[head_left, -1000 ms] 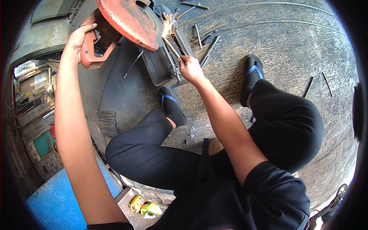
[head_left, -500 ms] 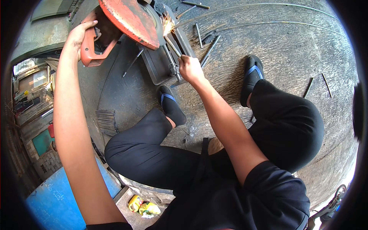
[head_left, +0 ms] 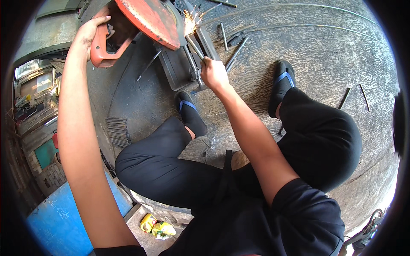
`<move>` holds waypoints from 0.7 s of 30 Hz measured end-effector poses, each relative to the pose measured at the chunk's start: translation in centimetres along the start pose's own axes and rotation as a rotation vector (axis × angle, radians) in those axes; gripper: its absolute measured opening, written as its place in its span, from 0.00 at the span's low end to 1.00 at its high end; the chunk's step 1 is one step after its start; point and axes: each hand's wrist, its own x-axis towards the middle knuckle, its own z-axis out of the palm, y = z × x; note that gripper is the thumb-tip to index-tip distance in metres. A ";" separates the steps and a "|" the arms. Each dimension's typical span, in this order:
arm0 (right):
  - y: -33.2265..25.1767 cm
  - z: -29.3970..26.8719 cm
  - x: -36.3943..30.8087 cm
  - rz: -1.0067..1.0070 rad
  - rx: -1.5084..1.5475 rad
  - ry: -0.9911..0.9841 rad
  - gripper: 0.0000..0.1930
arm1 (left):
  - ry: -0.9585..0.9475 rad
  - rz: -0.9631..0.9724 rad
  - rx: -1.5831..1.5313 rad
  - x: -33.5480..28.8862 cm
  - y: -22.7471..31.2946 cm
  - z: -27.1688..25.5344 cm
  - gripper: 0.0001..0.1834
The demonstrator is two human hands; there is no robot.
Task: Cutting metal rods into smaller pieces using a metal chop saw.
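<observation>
My left hand (head_left: pixel 89 35) is wrapped round the red loop handle (head_left: pixel 101 59) of a chop saw, its arm stretched far forward. The saw's worn orange-red guard (head_left: pixel 147 21) covers part of a grey cutting disc. My right hand (head_left: pixel 214 76) grips a thin metal rod (head_left: pixel 195 47), fingers closed round its near end. The rod's far end lies at the disc's edge, where bright sparks (head_left: pixel 191 23) fly. Beneath them is the saw's dark metal base (head_left: pixel 170 70) with a clamp screw (head_left: pixel 193 70). The exact contact of disc and rod is hidden by the sparks.
Cut rods (head_left: pixel 236 54) lie right of the saw, and two short ones (head_left: pixel 344 98) farther right. A stack of short rods (head_left: pixel 118 131) rests near my left knee. Long thin rods (head_left: pixel 299 26) cross the far floor. My sandalled feet (head_left: pixel 190 113) flank the near side of the base.
The sparks spread wider than before. The saw handle, guard and my right hand sit slightly higher in the picture, partly as the view shifts. Both grips stay the same.
</observation>
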 end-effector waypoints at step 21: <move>-0.8 -0.4 -0.3 0.004 -0.182 -0.029 0.08 | 0.043 -0.107 0.025 0.8 -0.2 -0.6 0.22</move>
